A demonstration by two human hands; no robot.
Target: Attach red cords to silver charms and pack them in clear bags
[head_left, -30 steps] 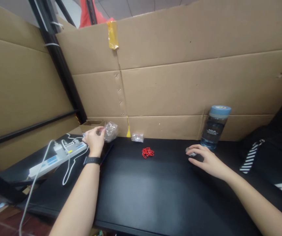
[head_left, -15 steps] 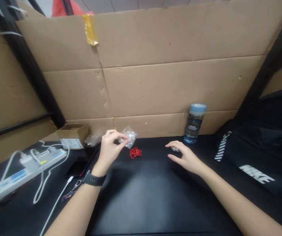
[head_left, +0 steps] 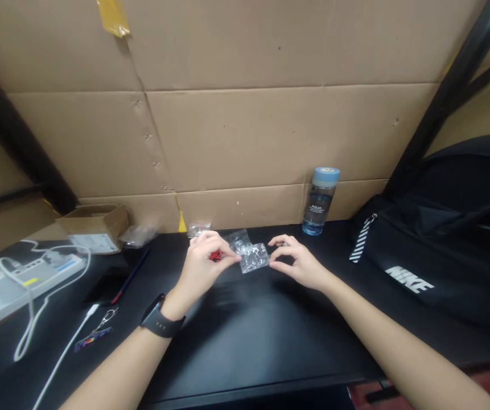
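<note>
A small clear plastic bag (head_left: 255, 258) with whitish bits showing in it is held just above the black table. My left hand (head_left: 205, 259), with a black watch on its wrist, pinches the bag's left edge between thumb and fingers. At the right edge, the thumb and a fingertip of my right hand (head_left: 298, 262) close on the bag, the index finger raised. Behind it lies another clear bag (head_left: 237, 239). A bunched red cord (head_left: 215, 255) shows partly through the gap in my left hand's fingers.
A blue-capped water bottle (head_left: 319, 202) stands against the cardboard wall (head_left: 236, 142). To the right is a black bag (head_left: 419, 250). Leftward are a small carton (head_left: 95, 228), a power strip (head_left: 40, 273) with white cables, a dark phone (head_left: 106, 285) and a keyring (head_left: 95, 336).
My right hand has come in toward the left hand, and the small bag is now between them. The left hand covers part of the red cord. The camera view has tilted down.
</note>
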